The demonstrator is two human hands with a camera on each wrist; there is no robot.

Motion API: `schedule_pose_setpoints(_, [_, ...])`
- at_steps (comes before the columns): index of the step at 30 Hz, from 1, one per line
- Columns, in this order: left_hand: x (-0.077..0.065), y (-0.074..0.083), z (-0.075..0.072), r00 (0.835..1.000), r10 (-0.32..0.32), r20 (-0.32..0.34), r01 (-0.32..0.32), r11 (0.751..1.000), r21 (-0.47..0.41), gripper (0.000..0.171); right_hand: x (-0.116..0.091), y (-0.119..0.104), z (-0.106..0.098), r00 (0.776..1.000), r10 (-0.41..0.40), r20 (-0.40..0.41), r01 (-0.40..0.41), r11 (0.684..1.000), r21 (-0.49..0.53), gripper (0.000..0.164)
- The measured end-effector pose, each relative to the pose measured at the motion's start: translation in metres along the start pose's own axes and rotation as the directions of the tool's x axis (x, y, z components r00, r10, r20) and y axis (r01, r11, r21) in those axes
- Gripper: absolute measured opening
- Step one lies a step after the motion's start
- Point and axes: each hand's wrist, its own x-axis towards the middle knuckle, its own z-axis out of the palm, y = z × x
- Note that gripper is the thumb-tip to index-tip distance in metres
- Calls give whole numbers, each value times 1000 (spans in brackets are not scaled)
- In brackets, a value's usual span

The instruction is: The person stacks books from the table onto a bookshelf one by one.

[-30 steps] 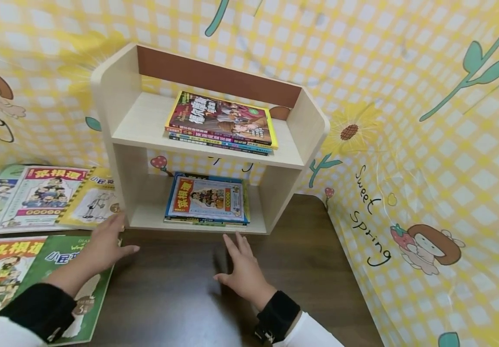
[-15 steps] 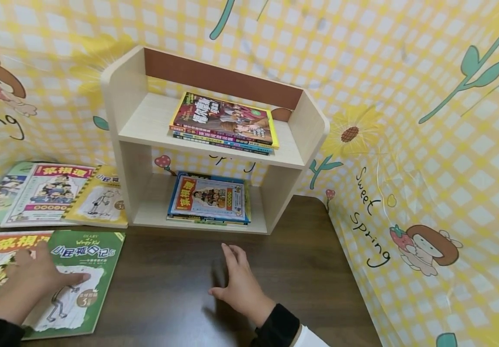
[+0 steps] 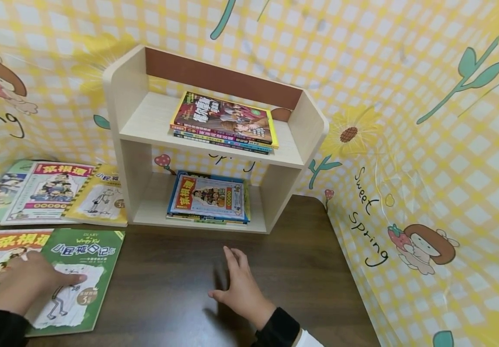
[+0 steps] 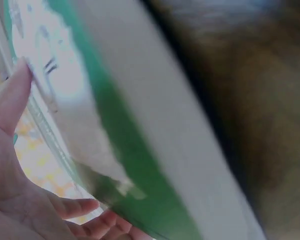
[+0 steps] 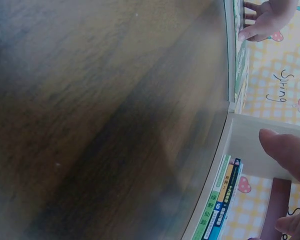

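At the lower left of the head view, my left hand (image 3: pixel 28 284) lies over a green comic book (image 3: pixel 98 301), "Diary of a Wimpy Kid". Its thumb rests on the cover, while the other fingers curl at the book's left edge. The left wrist view also has the thumb on the cover and the fingers along the book's edge, their tips partly hidden. Beneath that hand a magazine with an orange title band (image 3: pixel 19 241) overlaps with the green book. My right hand (image 3: pixel 242 286) holds nothing, its fingers spread just above the dark table, in front of the bookshelf.
A two-tier pale bookshelf (image 3: pixel 286 193) stands against the patterned wall cloth. Stacked books (image 3: pixel 232 118) lie on its upper shelf and another stack (image 3: pixel 215 197) below. Left of it lie a yellow book (image 3: pixel 98 205), a pink-titled magazine (image 3: pixel 52 190) and a pale green book (image 3: pixel 2 193).
My left hand has moved from beside the bookshelf's left foot back and left onto the green book, and its fingers have bent down. The right hand has drawn back slightly. Books and shelf stay put.
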Motion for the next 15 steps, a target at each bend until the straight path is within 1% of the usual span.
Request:
schedule_pose_setpoints(3, [5,-6,-3,999,39,22,-40,998,51,112,-1,2,1,1000,6,-5,-6,1000,17,102])
schedule_pose_setpoints(5, [8,-11,-4,997,56,43,-58,997,58,106,-2,3,2,1000,11,-6,-10,1000,20,102])
schedule_pose_setpoints(7, [11,-16,-3,995,63,74,-67,997,49,106,-3,4,3,1000,21,4,-21,1000,22,102])
schedule_pose_setpoints(9, [12,-21,-1,994,47,99,-47,999,-5,110,-3,5,4,1000,25,12,-25,1000,19,102])
schedule_pose_setpoints(12, [11,-27,2,993,37,115,-25,995,-96,116,-3,6,4,1000,23,19,-23,999,23,101])
schedule_pose_setpoints(14, [9,-30,3,994,48,98,-33,987,-156,118,-3,6,5,1000,17,12,-17,1000,21,101])
schedule_pose_setpoints(15, [8,-31,3,995,63,82,-47,982,-183,119,-2,7,5,1000,17,10,-17,1000,21,100])
